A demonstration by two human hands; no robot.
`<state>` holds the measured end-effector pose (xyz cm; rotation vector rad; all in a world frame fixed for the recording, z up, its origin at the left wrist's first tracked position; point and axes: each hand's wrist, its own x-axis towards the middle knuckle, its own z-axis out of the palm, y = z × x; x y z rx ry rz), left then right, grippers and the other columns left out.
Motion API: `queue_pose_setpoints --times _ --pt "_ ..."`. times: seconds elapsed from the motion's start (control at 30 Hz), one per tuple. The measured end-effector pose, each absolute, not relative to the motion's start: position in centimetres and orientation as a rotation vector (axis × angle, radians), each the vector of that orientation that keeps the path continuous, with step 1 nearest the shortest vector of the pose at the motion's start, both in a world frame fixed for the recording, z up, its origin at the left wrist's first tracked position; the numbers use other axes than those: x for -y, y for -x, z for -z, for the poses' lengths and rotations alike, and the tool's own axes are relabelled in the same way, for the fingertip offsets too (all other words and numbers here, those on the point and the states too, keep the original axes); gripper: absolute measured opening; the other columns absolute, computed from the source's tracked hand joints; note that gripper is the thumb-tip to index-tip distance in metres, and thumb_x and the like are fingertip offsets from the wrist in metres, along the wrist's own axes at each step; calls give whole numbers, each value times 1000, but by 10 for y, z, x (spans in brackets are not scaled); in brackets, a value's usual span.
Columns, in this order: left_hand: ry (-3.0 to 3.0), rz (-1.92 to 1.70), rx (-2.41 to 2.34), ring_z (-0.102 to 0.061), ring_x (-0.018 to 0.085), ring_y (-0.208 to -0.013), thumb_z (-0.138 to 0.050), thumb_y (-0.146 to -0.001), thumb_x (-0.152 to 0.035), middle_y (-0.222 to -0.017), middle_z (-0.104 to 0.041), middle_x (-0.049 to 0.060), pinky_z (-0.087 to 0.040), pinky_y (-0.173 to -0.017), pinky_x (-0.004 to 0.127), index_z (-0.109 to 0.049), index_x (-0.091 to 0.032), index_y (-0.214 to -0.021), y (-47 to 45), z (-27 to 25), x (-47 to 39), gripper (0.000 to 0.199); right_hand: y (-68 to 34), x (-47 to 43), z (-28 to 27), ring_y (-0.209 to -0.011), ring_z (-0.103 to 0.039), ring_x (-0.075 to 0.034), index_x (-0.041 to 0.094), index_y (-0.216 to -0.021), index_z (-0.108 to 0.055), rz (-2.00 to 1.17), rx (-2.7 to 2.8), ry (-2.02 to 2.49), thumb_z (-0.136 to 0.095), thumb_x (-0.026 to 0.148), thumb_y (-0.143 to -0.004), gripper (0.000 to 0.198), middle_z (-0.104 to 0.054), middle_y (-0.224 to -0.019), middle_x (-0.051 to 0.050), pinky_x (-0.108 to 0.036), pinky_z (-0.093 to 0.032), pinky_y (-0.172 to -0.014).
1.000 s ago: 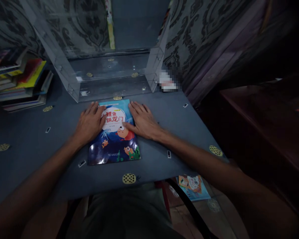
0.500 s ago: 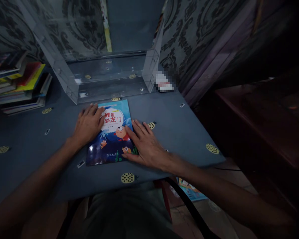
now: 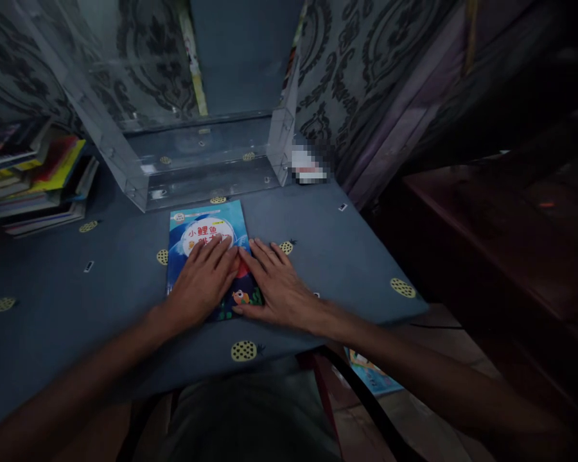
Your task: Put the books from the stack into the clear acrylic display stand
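A closed blue picture book (image 3: 180,247) with red Chinese characters and orange fish on its cover lies flat on the table in front of me. My left hand (image 3: 202,279) rests flat across the middle of the cover, fingers stretched forward, hiding part of the title and drawing. Along the book's right edge lies my right hand (image 3: 277,285), its fingers extended and its thumb over the lower right corner of the cover. The two hands nearly meet near the book's right side.
Behind the book stands a clear plastic shelf (image 3: 135,194) on the table (image 3: 327,256) with its pineapple-print cloth. Several stacked books (image 3: 38,173) sit at the left. A blurred-out item (image 3: 308,168) is by the shelf's right side. Another colourful book (image 3: 373,375) lies below the table's front edge.
My left hand has slid from the book's upper left edge rightward and toward me, onto the middle of the cover. My right hand stays by the right edge. The view has shifted slightly.
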<state>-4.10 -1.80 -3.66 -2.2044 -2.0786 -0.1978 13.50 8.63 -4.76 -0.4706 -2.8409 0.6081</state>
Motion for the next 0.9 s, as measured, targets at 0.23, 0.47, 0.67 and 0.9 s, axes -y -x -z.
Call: queue_pose_setpoints --times 0.23,0.47,0.67,0.9 --pt "2301 251 1961 -44 27 -145 -29 -106 -38 -151 -53 15 -36 -119 52 -56 -14 -140 64 36 22 50 -135 -84 35 -147 -38 -34 6 -154 -34 -863 2667 538 -63 54 -89 86 -47 -153 -24 -58 -27 -122" --pt "2460 199 1910 -52 26 -138 -35 -105 -41 -148 -57 10 -42 -115 49 -58 -22 -139 95 18 38 46 -118 -101 28 -126 -57 -28 19 -149 -42 -1008 2551 455 -56 32 -95 58 -63 -137 -14 -53 -44 -109" --pt "2053 -122 2193 -62 40 -122 -59 -92 -54 -132 -65 24 -56 -94 52 -65 -9 -125 31 2 23 56 -82 -131 33 -115 -59 -27 12 -143 -46 -912 2503 585 -52 26 -96 50 -66 -124 -16 -48 -49 -102" --pt "1937 -276 2258 -59 44 -126 -55 -94 -36 -142 -58 27 -60 -80 51 -57 -11 -137 10 4 14 50 -81 -140 43 -112 -63 -24 16 -136 -52 -1032 2362 543 -54 21 -94 43 -69 -117 -12 -42 -53 -97"
